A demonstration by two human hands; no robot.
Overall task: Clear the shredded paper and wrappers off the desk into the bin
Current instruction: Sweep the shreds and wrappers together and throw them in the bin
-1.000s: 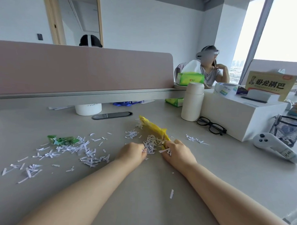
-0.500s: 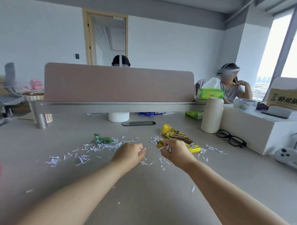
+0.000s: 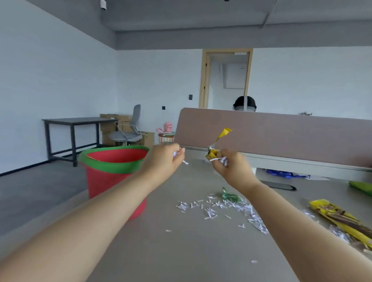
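Note:
My left hand (image 3: 165, 159) is raised above the desk's left edge, fingers closed on a pinch of white shredded paper. My right hand (image 3: 232, 167) is raised beside it, closed on a small yellow wrapper (image 3: 222, 135) and more shreds. A red bin (image 3: 114, 172) with a green rim stands on the floor at the desk's left edge, just left of my left hand. Loose shredded paper (image 3: 227, 207) and a crumpled green wrapper (image 3: 230, 196) lie on the grey desk (image 3: 187, 257). A long yellow snack wrapper (image 3: 344, 222) lies at the right.
A pink divider panel (image 3: 276, 135) runs along the desk's far side, with a person's head behind it. A dark flat object (image 3: 280, 185) and a green packet (image 3: 367, 188) lie near the divider. Beyond the bin stand a dark table (image 3: 76, 124), an office chair and cardboard boxes.
Both hands have lifted off the desk with shreds and the small yellow wrapper and swung left toward the bin. My view has turned left, bringing the whole bin into sight.

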